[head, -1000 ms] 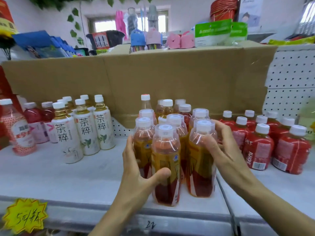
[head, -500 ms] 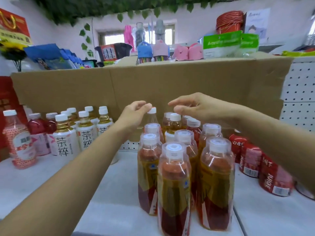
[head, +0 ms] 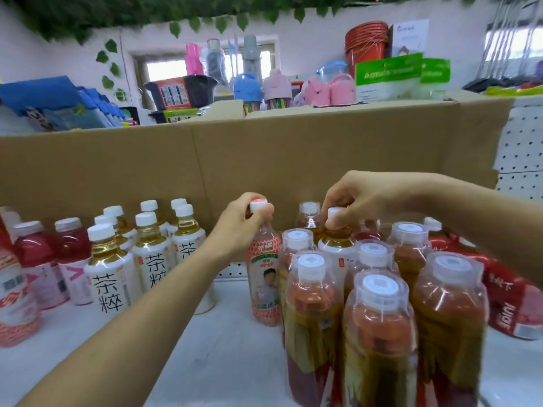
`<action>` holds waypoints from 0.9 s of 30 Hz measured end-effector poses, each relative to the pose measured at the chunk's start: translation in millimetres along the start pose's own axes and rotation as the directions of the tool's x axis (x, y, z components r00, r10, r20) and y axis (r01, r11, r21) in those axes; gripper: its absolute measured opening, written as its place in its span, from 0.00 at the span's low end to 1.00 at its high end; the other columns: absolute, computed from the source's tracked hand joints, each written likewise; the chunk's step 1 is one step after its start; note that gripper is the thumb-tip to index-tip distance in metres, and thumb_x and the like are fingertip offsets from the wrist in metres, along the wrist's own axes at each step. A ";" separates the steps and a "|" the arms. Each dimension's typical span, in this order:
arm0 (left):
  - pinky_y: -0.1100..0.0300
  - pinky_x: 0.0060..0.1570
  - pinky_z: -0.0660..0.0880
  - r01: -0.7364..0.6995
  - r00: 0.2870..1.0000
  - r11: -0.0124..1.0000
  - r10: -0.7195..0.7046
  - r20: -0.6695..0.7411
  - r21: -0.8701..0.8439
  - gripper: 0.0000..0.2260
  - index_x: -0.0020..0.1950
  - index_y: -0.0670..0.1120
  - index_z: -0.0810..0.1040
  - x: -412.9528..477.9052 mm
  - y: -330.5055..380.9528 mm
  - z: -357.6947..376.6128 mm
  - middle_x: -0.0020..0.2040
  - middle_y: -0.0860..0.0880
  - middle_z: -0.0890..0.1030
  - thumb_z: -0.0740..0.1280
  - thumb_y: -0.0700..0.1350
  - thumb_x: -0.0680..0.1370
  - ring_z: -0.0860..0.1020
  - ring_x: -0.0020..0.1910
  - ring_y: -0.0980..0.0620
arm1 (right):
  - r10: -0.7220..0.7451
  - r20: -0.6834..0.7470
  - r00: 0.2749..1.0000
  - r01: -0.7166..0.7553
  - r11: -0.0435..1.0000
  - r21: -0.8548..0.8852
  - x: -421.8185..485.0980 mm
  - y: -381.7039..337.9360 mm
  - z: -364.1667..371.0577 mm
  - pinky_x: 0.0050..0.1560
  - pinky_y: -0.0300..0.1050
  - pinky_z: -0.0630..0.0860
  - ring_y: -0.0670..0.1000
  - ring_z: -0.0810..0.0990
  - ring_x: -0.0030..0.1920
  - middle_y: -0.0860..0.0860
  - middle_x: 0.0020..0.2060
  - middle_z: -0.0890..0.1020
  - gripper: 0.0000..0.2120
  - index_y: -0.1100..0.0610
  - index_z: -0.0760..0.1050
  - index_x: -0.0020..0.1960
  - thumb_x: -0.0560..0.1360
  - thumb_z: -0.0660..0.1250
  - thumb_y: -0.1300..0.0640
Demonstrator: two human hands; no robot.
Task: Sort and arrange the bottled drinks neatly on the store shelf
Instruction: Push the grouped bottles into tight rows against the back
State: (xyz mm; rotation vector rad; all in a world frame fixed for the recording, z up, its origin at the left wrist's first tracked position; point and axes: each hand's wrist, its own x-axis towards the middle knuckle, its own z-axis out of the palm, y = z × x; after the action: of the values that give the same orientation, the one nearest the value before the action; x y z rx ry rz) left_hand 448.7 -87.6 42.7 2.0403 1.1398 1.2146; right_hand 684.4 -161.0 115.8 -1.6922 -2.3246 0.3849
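Note:
My left hand (head: 242,221) grips the white cap of a pink-labelled bottle (head: 264,277) that stands at the left edge of the middle cluster. My right hand (head: 352,198) pinches the cap of a white-labelled tea bottle (head: 338,251) in the back of that cluster. Several amber and red drinks with clear over-caps (head: 379,327) fill the front of the cluster. Matching white-labelled tea bottles (head: 111,277) stand in rows to the left.
Red juice bottles (head: 511,298) crowd the right side, and pink and red drinks (head: 38,259) stand at the far left. A tall cardboard sheet (head: 205,171) backs the white shelf (head: 205,362). Household goods sit above the cardboard.
Both hands have come down from hovering above the back bottles onto caps. The left now holds the pink-labelled bottle, the right the tea bottle. The camera has moved closer.

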 end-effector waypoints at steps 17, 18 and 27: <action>0.54 0.50 0.79 -0.014 0.999 0.999 0.013 -0.038 -0.032 0.07 0.58 0.53 0.72 -69.9 -12.5 -71.7 0.49 0.48 0.81 0.58 0.52 0.83 0.80 0.51 0.51 | 0.032 0.008 0.999 -0.033 0.995 0.097 80.9 -51.2 15.0 0.44 0.58 0.84 0.54 0.87 0.39 0.56 0.48 0.86 0.09 0.55 0.81 0.52 0.73 0.75 0.57; 0.52 0.50 0.80 -0.015 0.999 0.999 0.014 -0.040 -0.036 0.07 0.57 0.53 0.72 -72.4 -12.5 -74.0 0.49 0.48 0.81 0.58 0.52 0.83 0.80 0.51 0.50 | 0.005 0.016 1.000 -0.007 0.993 0.116 84.7 -59.1 17.3 0.42 0.51 0.84 0.53 0.87 0.39 0.56 0.48 0.86 0.09 0.56 0.81 0.53 0.74 0.74 0.58; 0.57 0.45 0.77 0.009 0.987 1.000 -0.010 -0.157 -0.007 0.09 0.59 0.51 0.70 -86.2 -17.4 -90.1 0.47 0.48 0.80 0.57 0.53 0.84 0.79 0.47 0.52 | -0.152 0.144 0.978 0.128 0.978 0.162 83.9 -112.6 33.3 0.42 0.40 0.81 0.54 0.87 0.44 0.56 0.47 0.86 0.11 0.59 0.80 0.56 0.74 0.74 0.59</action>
State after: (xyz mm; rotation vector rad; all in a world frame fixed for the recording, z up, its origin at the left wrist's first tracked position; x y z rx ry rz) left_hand 340.8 -151.7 32.9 1.9603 1.2149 1.3934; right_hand 547.6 -116.6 127.1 -1.4644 -2.4357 0.6698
